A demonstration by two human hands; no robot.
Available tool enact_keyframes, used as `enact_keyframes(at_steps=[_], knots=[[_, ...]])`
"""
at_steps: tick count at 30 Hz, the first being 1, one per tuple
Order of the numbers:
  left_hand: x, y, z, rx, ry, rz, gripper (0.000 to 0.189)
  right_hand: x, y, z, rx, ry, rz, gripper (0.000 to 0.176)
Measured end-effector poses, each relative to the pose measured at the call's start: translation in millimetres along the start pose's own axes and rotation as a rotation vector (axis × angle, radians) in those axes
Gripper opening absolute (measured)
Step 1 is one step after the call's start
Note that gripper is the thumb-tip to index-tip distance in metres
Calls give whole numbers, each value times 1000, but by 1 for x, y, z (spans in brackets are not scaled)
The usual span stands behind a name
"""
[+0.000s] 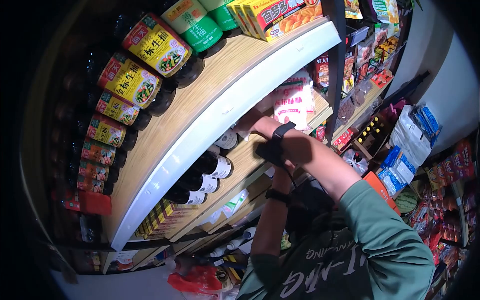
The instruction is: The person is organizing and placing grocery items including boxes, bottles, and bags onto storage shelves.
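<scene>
My right hand (251, 121) reaches in under the white front edge of the upper shelf (240, 97). Its fingers are hidden there, so any hold is out of sight. Just beside it stand white bags with pink print (291, 102). On its other side are dark bottles with white labels (220, 167), lined up on the lower wooden shelf. A little white material shows below the hand; I cannot make out what it is. My left hand (289, 166) is raised close to my right forearm, mostly covered by a dark wrist device (272, 152). Its fingers do not show.
Soy sauce bottles with yellow labels (131, 82) stand along the upper shelf, near curry boxes (285, 20). Yellow boxes (162, 217) sit beyond the dark bottles. A dark upright post (341, 65) divides the shelving. Red plastic bags (195, 280) lie low down; packaged goods fill the right.
</scene>
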State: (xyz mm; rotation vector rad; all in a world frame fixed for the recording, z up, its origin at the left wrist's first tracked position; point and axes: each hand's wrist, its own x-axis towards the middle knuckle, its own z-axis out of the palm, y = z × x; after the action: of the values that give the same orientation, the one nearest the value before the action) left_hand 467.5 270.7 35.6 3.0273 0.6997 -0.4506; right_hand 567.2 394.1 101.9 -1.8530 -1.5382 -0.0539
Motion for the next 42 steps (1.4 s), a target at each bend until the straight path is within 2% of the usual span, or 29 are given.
enact_keyframes(at_steps=[4,12,15,16,19,21,22,24,26,28,29,30,32,34,36,37,38,40,41,42], knots=[[-3,-1,7,-8,-72,13,51,1,1,22,21,134,42,66],[-6,0,14,5,-35,22,51,-1,0,46,137,438,140,83],[-4,1,14,-3,-8,23,50,-4,-1,53,232,359,187,77],[-6,-1,13,-7,1,21,50,-9,-5,58,761,487,188,74],[-9,-3,8,-13,128,16,50,-14,-11,66,1225,669,146,59],[-8,-5,2,-9,288,12,50,-34,-25,11,987,607,82,40],[-9,-3,-7,-20,405,14,50,-62,-43,-51,724,525,55,31],[-7,-1,-27,-59,664,29,50,-102,-45,-94,454,699,164,21],[-5,3,-47,-171,854,25,49,-124,1,-115,241,852,151,23],[-10,8,-56,-323,959,35,45,-141,23,-137,112,956,331,30],[-6,7,-52,-374,973,20,48,-145,46,-132,117,928,379,37],[-6,10,-53,-369,967,43,48,-149,55,-130,114,799,469,42],[-3,15,-55,-613,1027,-8,49,-145,65,-125,279,711,582,45],[5,10,-59,-608,1042,36,60,-137,72,-124,374,738,570,48],[13,4,-59,-979,893,18,65,-132,74,-124,411,715,697,52],[18,-3,-60,-1003,859,10,67,-126,79,-114,237,837,649,47],[29,-11,-56,-997,852,21,67,-125,83,-114,238,848,657,47],[45,-27,-48,-1302,487,-27,63,-128,88,-111,666,635,620,36],[29,-19,-68,-1567,331,166,60,-133,71,-121,908,651,594,25],[18,-14,-77,-1569,320,161,60,-136,68,-121,908,651,606,25]])
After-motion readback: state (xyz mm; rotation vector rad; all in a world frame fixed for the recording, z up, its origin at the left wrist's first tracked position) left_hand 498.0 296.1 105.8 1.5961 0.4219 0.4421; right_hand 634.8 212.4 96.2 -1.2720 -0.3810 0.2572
